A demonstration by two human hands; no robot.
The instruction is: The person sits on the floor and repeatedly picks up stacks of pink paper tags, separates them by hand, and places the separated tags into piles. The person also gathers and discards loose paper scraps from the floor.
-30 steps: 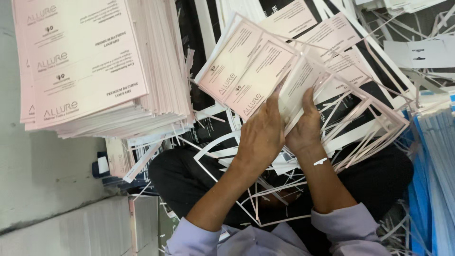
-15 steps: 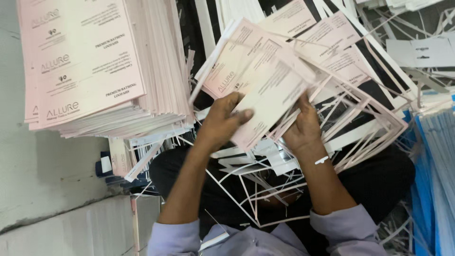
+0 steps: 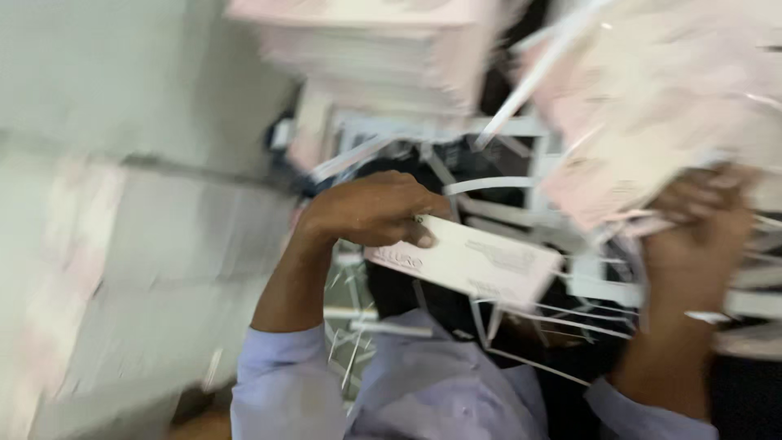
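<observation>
Pink printed card [image 3: 472,265] pinched in the left hand [image 3: 371,208], pulled clear; right hand [image 3: 700,236] fingers clamp the die-cut sheet bundle [image 3: 643,130]; the card apparently suits the far stack [image 3: 375,49]

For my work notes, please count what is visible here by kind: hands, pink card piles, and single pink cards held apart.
Hands: 2, left hand and right hand
Pink card piles: 2, stacked pile and loose sheaf
Single pink cards: 1, separated card
Total: 5
</observation>
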